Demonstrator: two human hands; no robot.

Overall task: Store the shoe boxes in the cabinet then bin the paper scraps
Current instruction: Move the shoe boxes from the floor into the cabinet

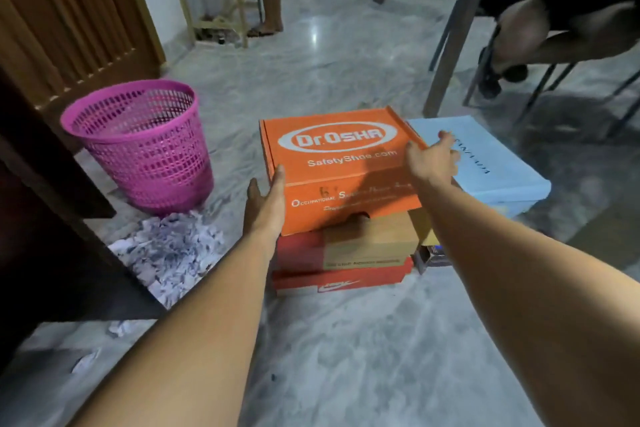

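An orange Dr.Osha shoe box tops a stack on the marble floor, above a brown box and a red Nike box. A light blue box stands just right of the stack. My left hand lies flat against the orange box's left side, thumb on the top edge. My right hand touches its right edge with fingers straight. White paper scraps lie heaped on the floor in front of a pink mesh bin.
A dark wooden cabinet fills the left edge. A table leg and a seated person's legs are at the right. Two people stand at the back. A wooden frame stands by the wall.
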